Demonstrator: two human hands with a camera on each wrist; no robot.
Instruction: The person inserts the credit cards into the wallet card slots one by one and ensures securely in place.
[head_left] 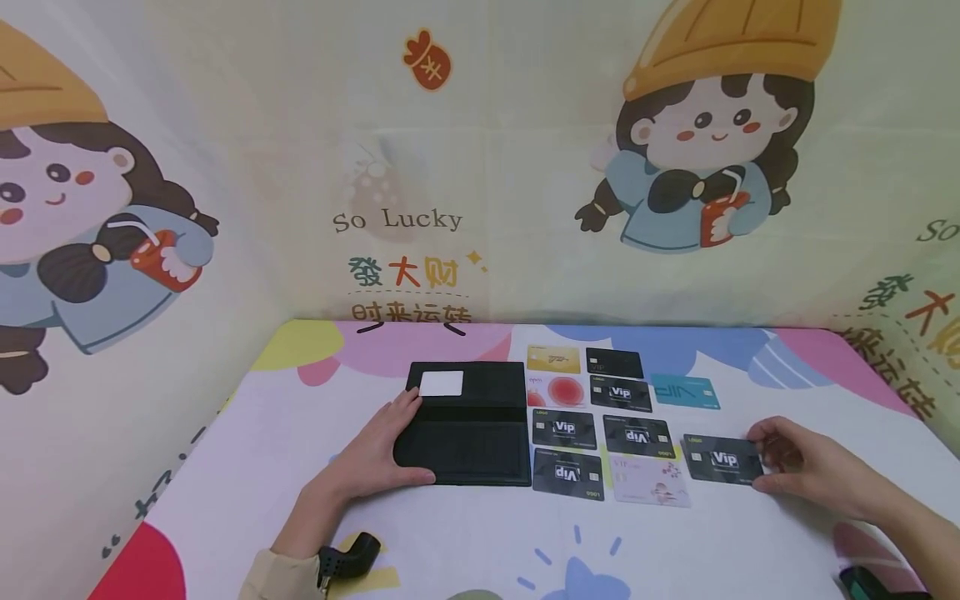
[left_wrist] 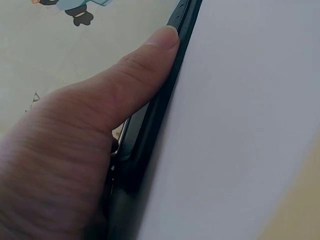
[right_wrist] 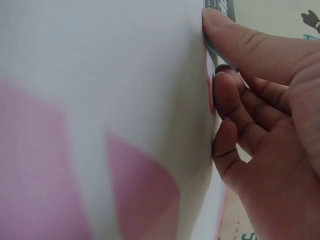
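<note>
An unfolded black wallet (head_left: pixel 468 450) lies flat, with a small white card (head_left: pixel 442 383) on its far half. My left hand (head_left: pixel 378 442) rests along the wallet's left side, fingers fairly straight and the thumb laid at its near edge. In the left wrist view, the thumb (left_wrist: pixel 135 80) presses on the wallet's dark rim. On the right, my right hand (head_left: pixel 810 467) holds a black Vip card (head_left: pixel 723 460) by its right edge, thumb at the near corner and index finger at the far one. The right wrist view shows the other fingers (right_wrist: pixel 227 95) curled close to the table surface.
Several cards lie in rows right of the wallet, among them a gold card (head_left: pixel 553 359), a teal card (head_left: pixel 685 391), a pale pink card (head_left: pixel 649 481) and black Vip cards (head_left: pixel 567 474). Behind the patterned table (head_left: pixel 450 533) stands a printed backdrop (head_left: pixel 525 167).
</note>
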